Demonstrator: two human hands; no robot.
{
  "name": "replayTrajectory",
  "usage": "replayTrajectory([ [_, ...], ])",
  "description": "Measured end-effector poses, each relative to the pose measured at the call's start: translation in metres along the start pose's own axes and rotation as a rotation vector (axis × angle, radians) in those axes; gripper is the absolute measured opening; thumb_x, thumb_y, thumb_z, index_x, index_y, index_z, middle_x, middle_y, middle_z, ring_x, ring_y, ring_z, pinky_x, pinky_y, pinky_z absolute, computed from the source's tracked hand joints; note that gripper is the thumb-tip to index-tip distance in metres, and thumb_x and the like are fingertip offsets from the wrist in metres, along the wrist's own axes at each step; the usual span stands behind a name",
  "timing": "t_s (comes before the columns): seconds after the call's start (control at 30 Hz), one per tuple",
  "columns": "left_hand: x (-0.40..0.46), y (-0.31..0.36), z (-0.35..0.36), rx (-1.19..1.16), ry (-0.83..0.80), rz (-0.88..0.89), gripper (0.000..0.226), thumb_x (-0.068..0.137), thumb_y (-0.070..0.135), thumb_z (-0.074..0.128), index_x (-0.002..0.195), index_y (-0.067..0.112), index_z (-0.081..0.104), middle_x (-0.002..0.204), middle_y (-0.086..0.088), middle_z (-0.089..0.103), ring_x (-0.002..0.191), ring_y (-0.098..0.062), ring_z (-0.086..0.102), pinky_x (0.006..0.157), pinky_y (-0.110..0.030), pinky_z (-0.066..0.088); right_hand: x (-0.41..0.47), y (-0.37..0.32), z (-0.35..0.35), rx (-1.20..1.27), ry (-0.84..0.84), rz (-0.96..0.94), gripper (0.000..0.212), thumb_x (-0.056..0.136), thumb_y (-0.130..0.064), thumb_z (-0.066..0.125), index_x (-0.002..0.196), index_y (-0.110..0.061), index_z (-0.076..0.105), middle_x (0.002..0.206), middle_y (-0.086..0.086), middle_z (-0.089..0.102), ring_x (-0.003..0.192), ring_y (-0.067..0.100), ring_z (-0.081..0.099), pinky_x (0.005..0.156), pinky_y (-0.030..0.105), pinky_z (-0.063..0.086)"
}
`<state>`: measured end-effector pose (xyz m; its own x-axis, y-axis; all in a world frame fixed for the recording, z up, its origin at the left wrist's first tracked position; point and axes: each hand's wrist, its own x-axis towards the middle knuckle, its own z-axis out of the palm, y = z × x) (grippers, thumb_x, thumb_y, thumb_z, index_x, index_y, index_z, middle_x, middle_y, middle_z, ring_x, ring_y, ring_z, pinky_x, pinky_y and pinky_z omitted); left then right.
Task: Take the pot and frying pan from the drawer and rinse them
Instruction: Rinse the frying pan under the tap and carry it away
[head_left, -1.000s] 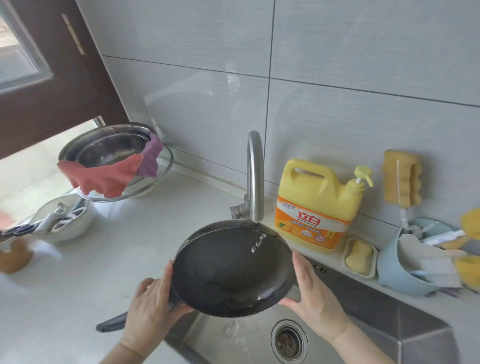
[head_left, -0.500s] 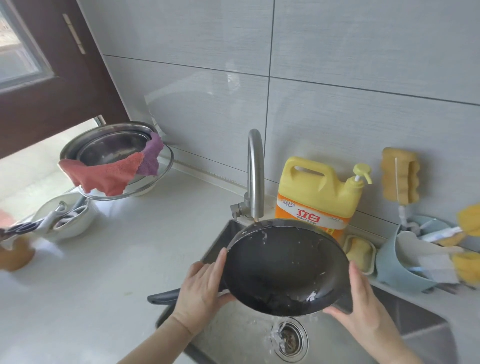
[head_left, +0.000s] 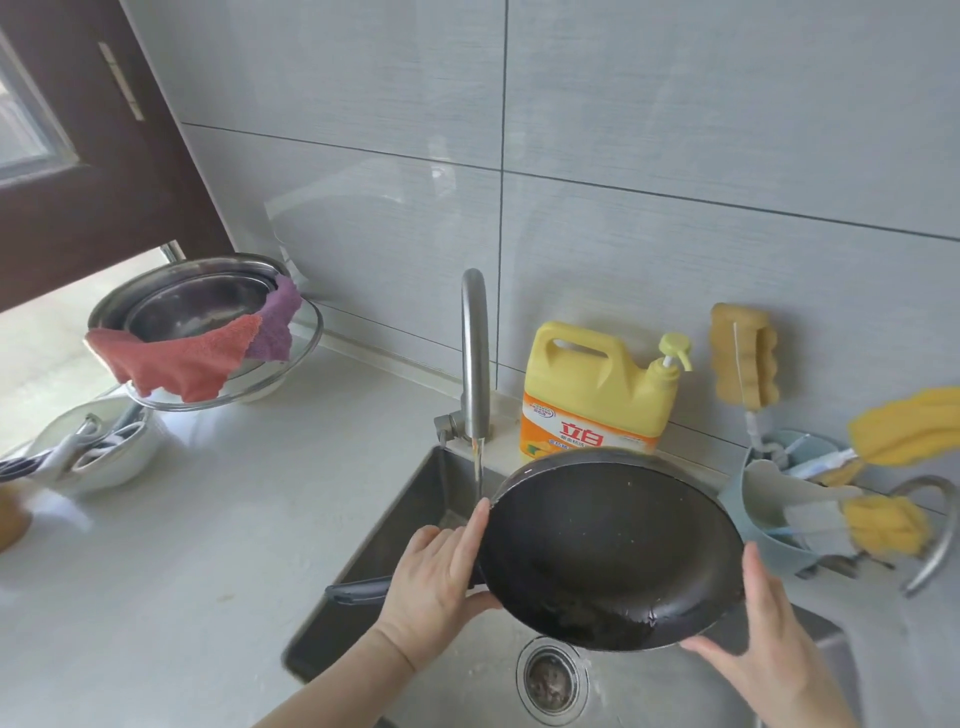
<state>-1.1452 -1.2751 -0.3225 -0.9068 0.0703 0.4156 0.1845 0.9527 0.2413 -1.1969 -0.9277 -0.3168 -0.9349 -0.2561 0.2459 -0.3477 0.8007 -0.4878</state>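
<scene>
black frying pan (head_left: 610, 553) is held tilted above the steel sink (head_left: 395, 525), its inside facing the camera, to the right of the faucet (head_left: 475, 358). water runs from the faucet spout just left of the pan rim. left hand (head_left: 434, 577) grips the rim where the dark handle (head_left: 358, 592) joins, fingers straight along the edge, thumb under. right hand (head_left: 769, 644) supports the opposite rim with straight fingers. the drain (head_left: 551, 680) lies below the pan. a yellow detergent jug (head_left: 597, 395) stands behind the pan, right of the faucet.
</scene>
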Motion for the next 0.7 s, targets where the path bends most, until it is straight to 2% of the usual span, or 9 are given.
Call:
replayTrajectory([
  [0.1,-0.006,-0.011,-0.005,-0.087,-0.02,-0.064,0.116,0.077,0.064,0.064,0.156,0.007,0.002,0.072,0.007,0.058,0.06,-0.013,0.054,0.068,-0.031,0.05,0.003,-0.005,0.011,0.004,-0.106,-0.025,0.155,0.035,-0.035,0.096,0.156,-0.027,-0.002,0.135,0.024,0.052,0.111,0.033,0.061,0.06,0.036,0.056],
  [0.17,-0.016,-0.021,-0.007,-0.132,-0.041,-0.112,0.109,0.081,0.067,0.052,0.156,0.008,0.0,0.072,0.007,0.059,0.06,-0.014,0.055,0.07,-0.029,0.045,0.008,-0.011,0.02,0.007,-0.094,-0.144,0.157,0.035,-0.03,0.098,0.156,-0.025,-0.002,0.145,0.012,0.041,0.124,0.023,0.047,0.078,0.03,0.052],
  [0.27,-0.033,-0.036,-0.013,-0.093,-0.06,-0.13,0.108,0.08,0.069,0.052,0.155,0.006,0.007,0.076,0.005,0.064,0.063,-0.015,0.059,0.074,-0.027,0.038,0.016,-0.028,0.036,0.046,-0.102,-0.304,0.146,0.046,-0.035,0.093,0.156,-0.024,-0.002,0.161,-0.009,0.013,0.141,0.009,0.024,0.1,0.018,0.029],
  [0.33,-0.043,-0.046,-0.021,-0.045,-0.042,-0.155,0.105,0.077,0.07,0.055,0.149,0.003,0.019,0.074,0.003,0.065,0.063,-0.016,0.058,0.073,-0.027,0.036,0.021,-0.041,0.049,0.054,-0.143,-0.341,0.146,0.048,-0.036,0.095,0.156,-0.023,-0.003,0.162,-0.016,0.003,0.139,0.015,0.029,0.099,0.017,0.032],
  [0.43,-0.056,-0.06,-0.038,0.003,0.021,-0.207,0.099,0.078,0.075,0.049,0.14,0.0,0.028,0.064,0.001,0.063,0.054,-0.022,0.058,0.071,-0.03,0.037,0.026,-0.062,0.067,0.047,-0.193,-0.362,0.148,0.048,-0.037,0.096,0.156,-0.02,-0.004,0.155,0.003,0.026,0.131,0.018,0.039,0.099,0.018,0.036],
  [0.5,-0.064,-0.071,-0.049,0.051,0.045,-0.208,0.097,0.083,0.078,0.038,0.138,-0.002,0.031,0.066,-0.001,0.066,0.052,-0.027,0.06,0.07,-0.031,0.04,0.031,-0.077,0.077,0.042,-0.201,-0.387,0.146,0.051,-0.039,0.096,0.156,-0.017,-0.002,0.15,0.009,0.034,0.129,0.018,0.046,0.099,0.018,0.037],
  [0.6,-0.075,-0.086,-0.059,0.055,0.035,-0.219,0.1,0.083,0.079,0.037,0.146,0.001,0.025,0.069,0.0,0.068,0.054,-0.027,0.061,0.064,-0.036,0.05,0.037,-0.093,0.088,0.049,-0.192,-0.438,0.144,0.052,-0.039,0.096,0.156,-0.014,-0.001,0.151,0.008,0.031,0.125,0.021,0.055,0.097,0.018,0.04],
  [0.7,-0.08,-0.097,-0.057,0.041,0.017,-0.241,0.105,0.08,0.077,0.045,0.154,0.008,0.015,0.071,0.001,0.068,0.057,-0.028,0.061,0.065,-0.039,0.05,0.04,-0.096,0.092,0.067,-0.161,-0.448,0.141,0.052,-0.039,0.095,0.156,-0.014,0.004,0.151,0.007,0.032,0.122,0.022,0.058,0.09,0.022,0.049],
])
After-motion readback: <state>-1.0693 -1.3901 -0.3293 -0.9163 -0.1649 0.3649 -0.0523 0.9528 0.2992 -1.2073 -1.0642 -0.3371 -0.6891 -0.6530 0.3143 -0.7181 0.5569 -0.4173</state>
